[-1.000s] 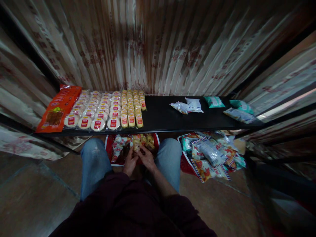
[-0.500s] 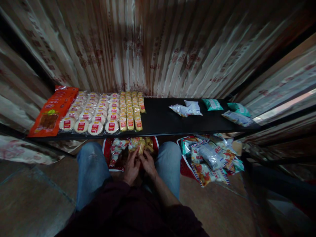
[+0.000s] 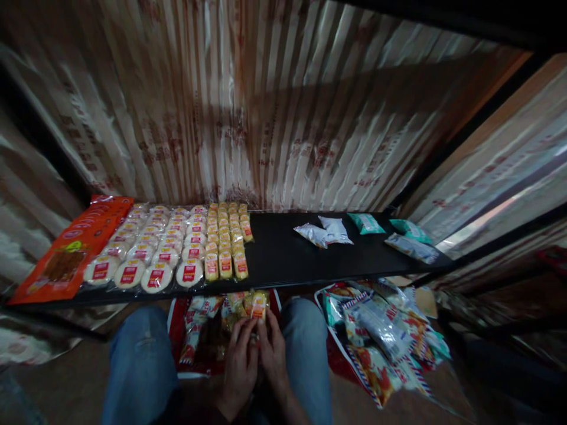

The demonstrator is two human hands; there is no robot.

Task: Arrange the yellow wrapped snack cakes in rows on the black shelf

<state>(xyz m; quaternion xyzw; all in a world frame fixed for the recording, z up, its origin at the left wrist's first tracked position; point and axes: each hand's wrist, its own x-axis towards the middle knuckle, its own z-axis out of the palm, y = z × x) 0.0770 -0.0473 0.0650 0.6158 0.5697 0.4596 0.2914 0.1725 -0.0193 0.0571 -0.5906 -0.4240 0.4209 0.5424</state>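
My left hand (image 3: 238, 361) and my right hand (image 3: 271, 354) are pressed together between my knees, both closed around small yellow snack packets (image 3: 258, 305) with red labels, held upright just below the front edge of the black shelf (image 3: 283, 260). Under them stands a red bag (image 3: 201, 336) with more wrapped snacks. On the shelf's left half lie rows of the same yellow packets (image 3: 225, 242), round white cakes with red labels (image 3: 155, 251) and orange packets (image 3: 66, 254).
White packets (image 3: 325, 231) and green packets (image 3: 365, 223) lie loose on the shelf's right part. A second bag of mixed snack packets (image 3: 381, 330) sits on the floor to my right. Cardboard sheets (image 3: 266, 106) line the back and sides.
My hands have lifted the yellow packets out of the red bag, closer to the shelf edge. The camera has tilted up, so everything sits lower in view.
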